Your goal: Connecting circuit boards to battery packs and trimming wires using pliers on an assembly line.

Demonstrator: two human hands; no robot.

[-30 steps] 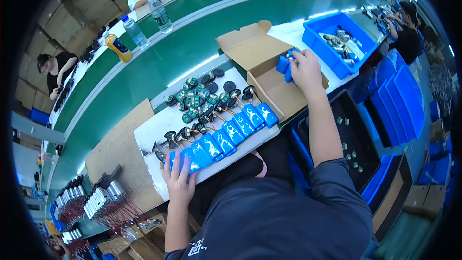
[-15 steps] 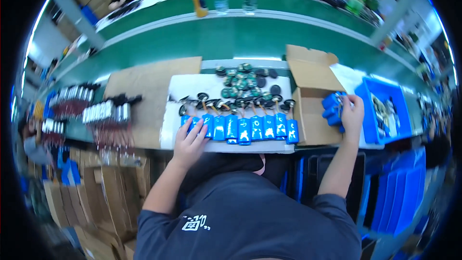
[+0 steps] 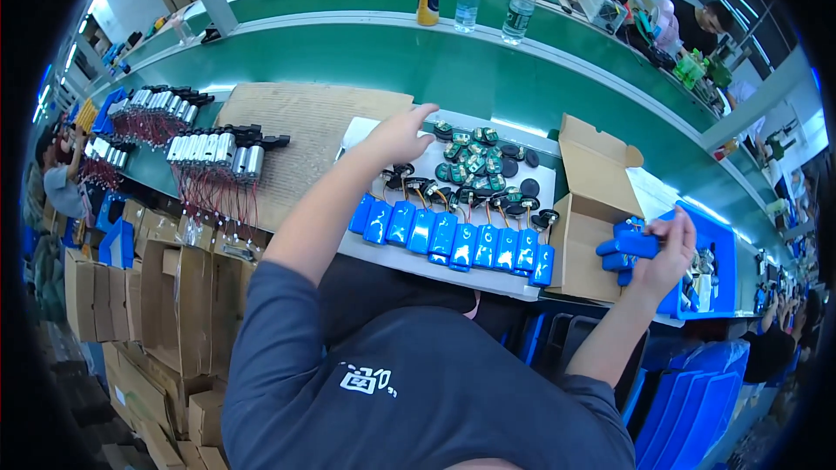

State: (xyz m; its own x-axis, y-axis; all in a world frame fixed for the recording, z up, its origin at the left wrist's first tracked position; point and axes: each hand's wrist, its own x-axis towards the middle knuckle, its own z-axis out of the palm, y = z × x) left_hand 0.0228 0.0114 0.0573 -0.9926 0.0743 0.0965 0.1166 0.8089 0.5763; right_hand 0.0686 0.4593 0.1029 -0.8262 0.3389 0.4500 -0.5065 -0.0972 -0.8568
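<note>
My left hand reaches over the white board, thumb and finger apart, nothing seen between them. It is nearest to the cluster of small round green circuit boards. In front of these lies a row of blue-wrapped battery packs, wired to round black parts. At the right, my right hand closes on the end of a blue battery pack, above the open cardboard box. More blue packs are bunched under and beside it; its fingertips are partly hidden.
Right of the box stands a blue bin with small parts. At left, silver cylinders with red wires sit beside a cardboard sheet. Three bottles stand on the ledge beyond. Other people work across the bench.
My left hand has left the row of battery packs and moved forward to the circuit boards. My right hand stays by the box, its pack now turned sideways. The view has swung and tilted.
</note>
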